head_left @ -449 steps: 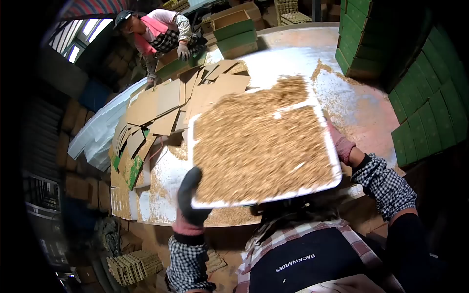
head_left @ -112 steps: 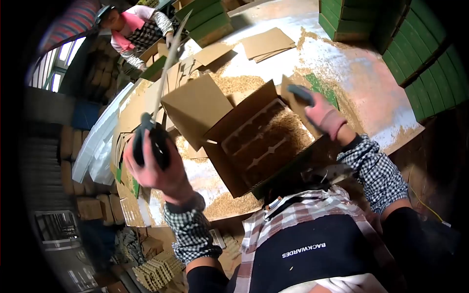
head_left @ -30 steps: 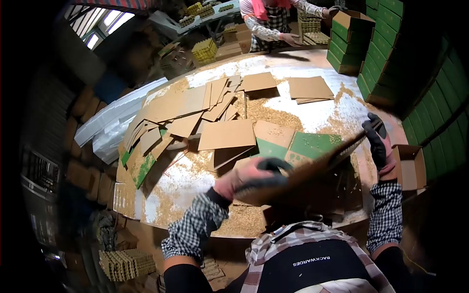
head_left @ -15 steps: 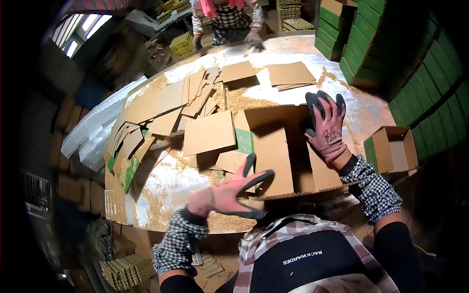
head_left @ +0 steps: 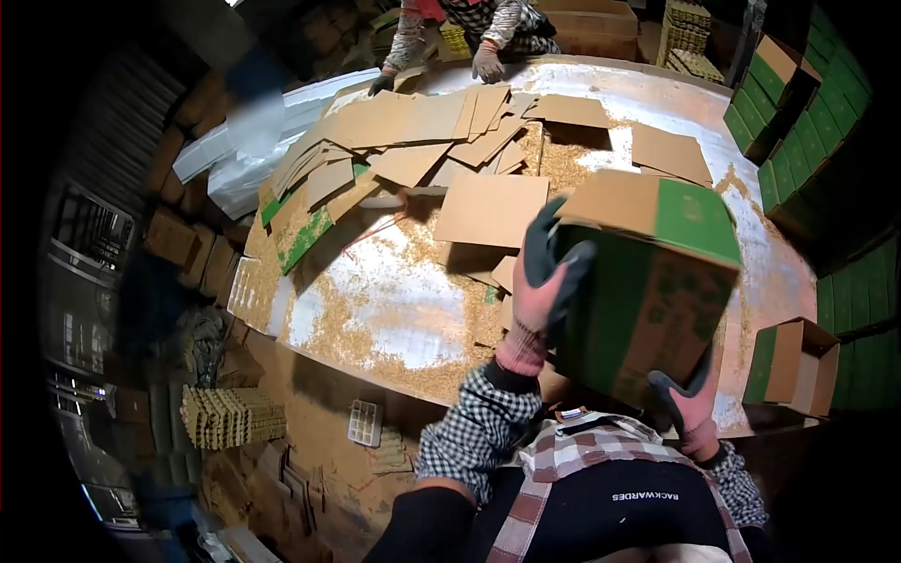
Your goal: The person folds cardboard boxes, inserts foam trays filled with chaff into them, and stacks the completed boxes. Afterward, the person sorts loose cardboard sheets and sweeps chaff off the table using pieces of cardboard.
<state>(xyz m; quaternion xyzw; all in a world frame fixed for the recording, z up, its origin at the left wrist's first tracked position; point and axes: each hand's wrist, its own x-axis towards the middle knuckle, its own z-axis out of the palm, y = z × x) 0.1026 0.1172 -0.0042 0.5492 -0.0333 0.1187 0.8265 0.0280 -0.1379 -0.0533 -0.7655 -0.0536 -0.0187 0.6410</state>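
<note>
A green and brown cardboard box is held tilted above the near right part of the table. My left hand, in a pink and dark grey glove, grips its left side. Low on the right, my right hand, gloved the same way, holds the bottom edge between thumb and fingers. The printed green side faces me, and the box's inside is hidden. Just left of the box, a flat brown cardboard piece lies on top of smaller pieces.
Loose cardboard sheets overlap across the table, which is strewn with brown shreds. Opposite, a co-worker's gloved hand is near the far edge. Stacked green boxes and an open box stand right. Egg trays sit lower left.
The box has been lifted and turned, so its printed side shows instead of its open inside. My left hand has taken hold of it; my right hand has moved to its lower edge.
</note>
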